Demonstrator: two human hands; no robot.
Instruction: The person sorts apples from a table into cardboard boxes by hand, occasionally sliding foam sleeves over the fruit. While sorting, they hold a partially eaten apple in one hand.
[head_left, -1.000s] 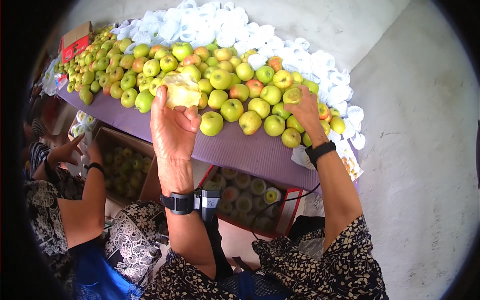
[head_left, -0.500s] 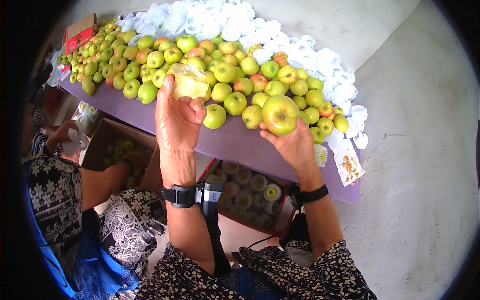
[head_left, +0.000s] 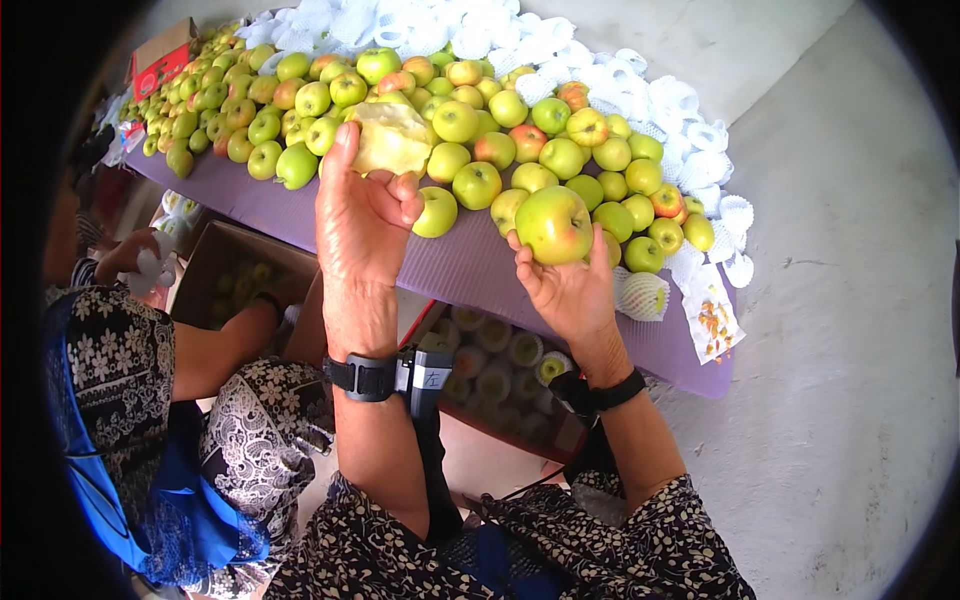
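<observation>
My left hand [head_left: 365, 220] is raised over the table's near edge and grips a partly eaten apple [head_left: 392, 139], its pale flesh showing. To the right, a large whole apple [head_left: 555, 225], green-yellow with a faint blush, rests in the fingers of my right hand [head_left: 570, 295]. Behind both hands lies a long heap of green and reddish apples [head_left: 455, 122]. A foam net sleeve [head_left: 641, 295] with an apple in it lies beside my right hand.
The purple tabletop [head_left: 475, 255] carries white foam nets [head_left: 680, 110] along the back and a scrap-strewn paper [head_left: 708, 315] at its right end. Below stands a box of netted apples [head_left: 495, 375]. At left, another person's arm [head_left: 225, 345] reaches into a cardboard box [head_left: 215, 265].
The whole apple has turned in my right hand, which has shifted slightly left and down. My left hand keeps its grip on the partly eaten apple. The view has shifted slightly.
</observation>
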